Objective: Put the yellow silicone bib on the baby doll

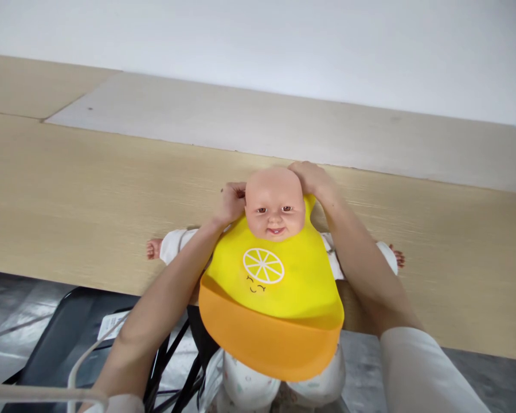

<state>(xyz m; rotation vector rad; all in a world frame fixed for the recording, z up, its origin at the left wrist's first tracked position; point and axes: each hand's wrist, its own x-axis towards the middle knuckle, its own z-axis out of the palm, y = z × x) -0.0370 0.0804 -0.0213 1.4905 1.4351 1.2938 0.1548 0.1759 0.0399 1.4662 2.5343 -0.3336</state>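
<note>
A baby doll lies face up on the wooden table, its arms spread and its legs hanging past the front edge. Over its chest is a yellow bib with a lemon slice print and an orange pocket. Beside the doll's head at left is my left hand, its fingers curled and partly hidden behind the head. My right hand is at the upper right of the head, near the bib's neck strap, with its fingertips hidden. What either hand holds cannot be made out.
The wooden table runs across the view, with a pale panel behind it and a white wall beyond. At the lower left are a black chair and a white cable near my left forearm.
</note>
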